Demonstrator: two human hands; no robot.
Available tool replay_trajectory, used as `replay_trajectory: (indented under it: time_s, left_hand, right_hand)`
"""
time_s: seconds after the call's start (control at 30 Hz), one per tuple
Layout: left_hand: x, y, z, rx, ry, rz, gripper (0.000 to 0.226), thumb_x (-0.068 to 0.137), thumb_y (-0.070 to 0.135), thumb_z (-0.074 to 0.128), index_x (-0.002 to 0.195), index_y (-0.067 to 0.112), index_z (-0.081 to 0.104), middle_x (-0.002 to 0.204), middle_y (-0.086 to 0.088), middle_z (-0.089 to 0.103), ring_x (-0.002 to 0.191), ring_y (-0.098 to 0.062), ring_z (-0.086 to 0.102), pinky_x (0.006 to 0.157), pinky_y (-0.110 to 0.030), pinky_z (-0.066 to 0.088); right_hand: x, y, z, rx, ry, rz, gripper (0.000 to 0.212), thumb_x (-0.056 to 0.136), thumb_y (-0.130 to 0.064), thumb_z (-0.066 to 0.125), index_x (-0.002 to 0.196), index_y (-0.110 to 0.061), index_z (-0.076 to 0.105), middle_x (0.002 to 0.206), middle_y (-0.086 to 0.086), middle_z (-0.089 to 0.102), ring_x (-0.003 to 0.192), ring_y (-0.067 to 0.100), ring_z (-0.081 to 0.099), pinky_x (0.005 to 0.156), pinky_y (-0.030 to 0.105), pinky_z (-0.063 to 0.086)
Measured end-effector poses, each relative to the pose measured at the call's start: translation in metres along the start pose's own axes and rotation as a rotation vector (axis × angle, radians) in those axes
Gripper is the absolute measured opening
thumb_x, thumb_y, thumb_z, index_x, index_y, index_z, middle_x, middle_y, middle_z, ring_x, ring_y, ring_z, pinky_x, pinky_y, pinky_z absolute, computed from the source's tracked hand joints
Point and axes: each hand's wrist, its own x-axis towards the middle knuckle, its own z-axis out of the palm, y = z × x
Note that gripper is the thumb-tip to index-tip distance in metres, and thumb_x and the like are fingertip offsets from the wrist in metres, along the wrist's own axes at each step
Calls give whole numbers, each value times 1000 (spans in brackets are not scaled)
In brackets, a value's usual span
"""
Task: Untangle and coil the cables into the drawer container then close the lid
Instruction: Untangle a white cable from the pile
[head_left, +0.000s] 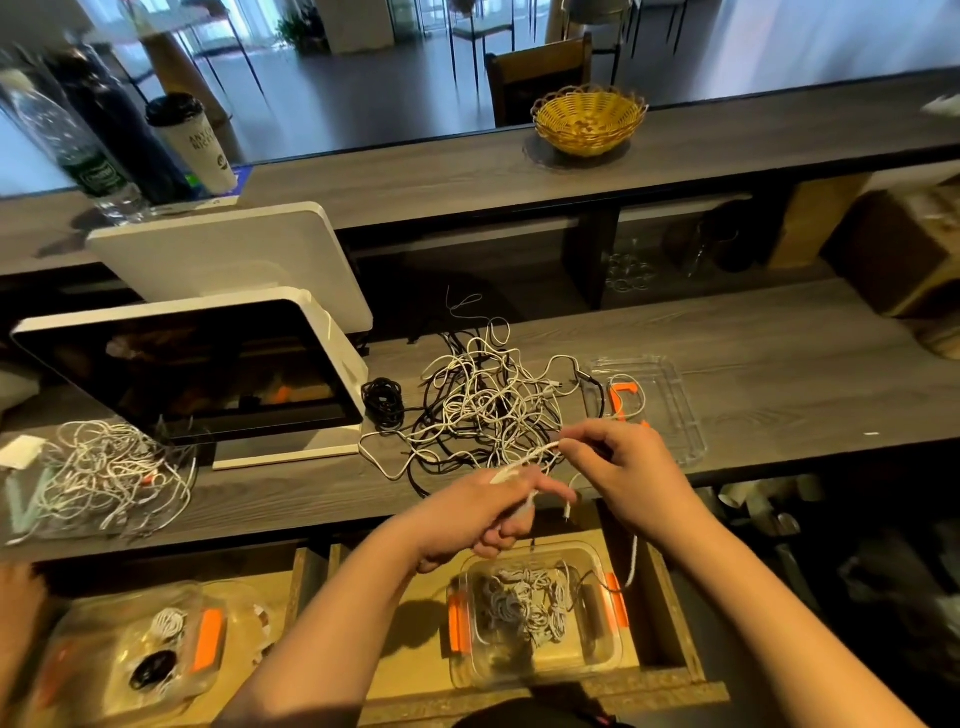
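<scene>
Head camera is looking down at a grey counter (779, 364) where a person is working a white cable (524, 460) between both hands. The left hand (483, 514) is curling its fingers around the cable's bundled part, while the right hand (623, 467) is pinching the strand between thumb and fingertips. Behind the hands, a tangle of white and black cables (483, 405) is lying on the counter, with the clear lid (670, 400) just beside it on the right. Below, the clear container (535, 618) with orange latches is sitting in the open drawer (670, 623), holding coiled white cables.
</scene>
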Motion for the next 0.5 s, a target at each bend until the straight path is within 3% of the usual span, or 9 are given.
replay_trajectory:
  time_s: [0.1,0.2,0.37,0.5]
  left_hand:
    - [9,-9,4,-217,269,65,43,102,48,41,133,27,61,71,0,59,61,-13,54,56,-25,47]
    - [16,-10,11,-334,334,122,40,104,45,38,135,32,60,86,-9,69,79,-19,67,75,-32,57]
    - [28,1,24,-655,397,207,43,100,47,37,127,33,67,119,-15,72,116,-28,66,103,-45,49]
    - [38,9,29,-859,437,293,45,103,49,32,133,33,61,113,-12,72,111,-26,66,105,-44,47]
  right_hand:
    - [2,4,-5,-39,11,33,14,96,-23,63,85,-32,66,67,-8,61,59,0,52,56,12,41]
    - [3,8,-6,-72,-16,61,14,96,-24,62,83,-30,65,66,-6,60,59,3,52,57,16,40]
    - [6,18,3,-29,-83,84,21,96,-23,59,77,-30,64,59,-8,54,54,2,46,54,23,36]
    - [6,20,7,-28,-160,88,23,98,-27,56,78,-31,68,60,-5,57,53,7,46,55,31,37]
